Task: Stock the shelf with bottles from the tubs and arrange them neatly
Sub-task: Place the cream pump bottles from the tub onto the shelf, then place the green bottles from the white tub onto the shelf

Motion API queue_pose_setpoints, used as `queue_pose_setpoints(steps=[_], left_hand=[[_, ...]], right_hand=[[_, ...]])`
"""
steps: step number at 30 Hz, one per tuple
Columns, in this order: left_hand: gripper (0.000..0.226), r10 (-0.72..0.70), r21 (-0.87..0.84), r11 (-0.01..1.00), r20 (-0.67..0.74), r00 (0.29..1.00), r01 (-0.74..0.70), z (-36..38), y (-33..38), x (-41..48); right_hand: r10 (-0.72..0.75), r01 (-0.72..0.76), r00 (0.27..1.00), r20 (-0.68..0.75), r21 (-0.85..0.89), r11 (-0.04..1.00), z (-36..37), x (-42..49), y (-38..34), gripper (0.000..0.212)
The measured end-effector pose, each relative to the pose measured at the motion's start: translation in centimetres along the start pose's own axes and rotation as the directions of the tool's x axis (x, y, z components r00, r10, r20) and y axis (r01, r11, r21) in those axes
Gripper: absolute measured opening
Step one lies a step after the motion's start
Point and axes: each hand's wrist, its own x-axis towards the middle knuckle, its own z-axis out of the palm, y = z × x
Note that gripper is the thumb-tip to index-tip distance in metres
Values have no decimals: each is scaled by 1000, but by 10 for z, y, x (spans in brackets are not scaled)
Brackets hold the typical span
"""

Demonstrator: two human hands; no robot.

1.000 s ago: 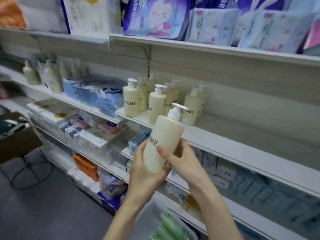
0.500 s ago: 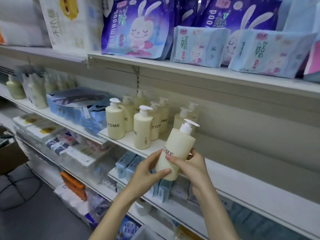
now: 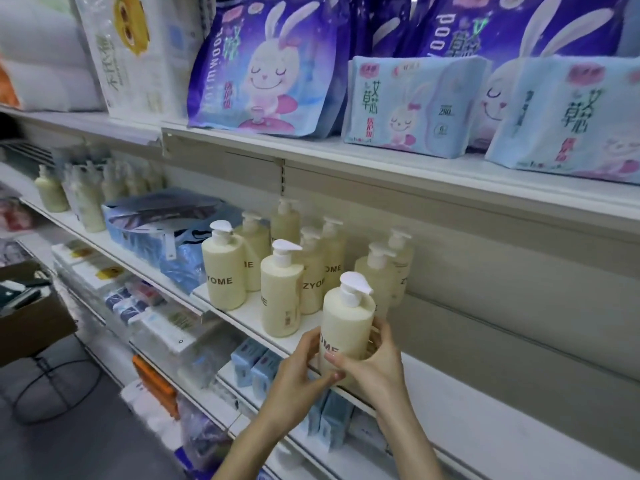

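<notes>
A cream pump bottle [image 3: 347, 325] with a white pump head stands upright at the front edge of the white middle shelf [image 3: 485, 420]. My left hand [image 3: 300, 372] grips its lower left side and my right hand [image 3: 375, 368] wraps its lower right side. Several matching cream bottles [image 3: 281, 291] stand in rows just left of and behind it. The tubs are out of view.
Purple and light-blue rabbit-print packs [image 3: 266, 64] fill the shelf above. A blue package [image 3: 162, 230] and more pale bottles [image 3: 86, 202] sit further left. Boxed goods [image 3: 249, 362] line the lower shelves. A cardboard box [image 3: 31, 306] stands at the left.
Both hands have carried the bottle up and forward from in front of the shelf to its front edge, and it has gone from tilted to upright. The view has risen.
</notes>
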Motion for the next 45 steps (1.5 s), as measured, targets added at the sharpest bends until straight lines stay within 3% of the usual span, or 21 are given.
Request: queue_pose_setpoints(steps=[7,11,14,21,33,40,42,45], left_hand=[[77,-2,-19,1000,-105,994,0,6,-1,2],[68,-3,20,1000,-149,989,7,7,0,-7],[66,-70,-50,997,-163,984,63,2,2,-17],[45,-50,-160,987,-174,983,22,-10,10,-48],[31,-95,-205,977,-153,984,62,-21,-6,-133],[30,-288,-266,938,-239,927,223,-23,-56,-191],[41,-367,-262,919,-304,879,293,-26,-76,-205],[21,-492,-347,863,-418,764,367,-25,-104,-221]], right_hand=[[-31,30,998,-46,-38,999,6,5,12,64],[-52,42,996,-74,-121,992,8,-8,17,80],[-6,-4,997,-82,-122,993,4,-20,19,74],[22,-33,993,-117,-93,995,3,-57,11,59],[66,-72,995,-74,-77,994,20,-134,18,52],[231,-216,962,145,-112,970,53,-145,74,37],[289,-262,925,245,-137,955,64,-148,98,39],[370,-297,850,375,-238,925,74,-151,144,37]])
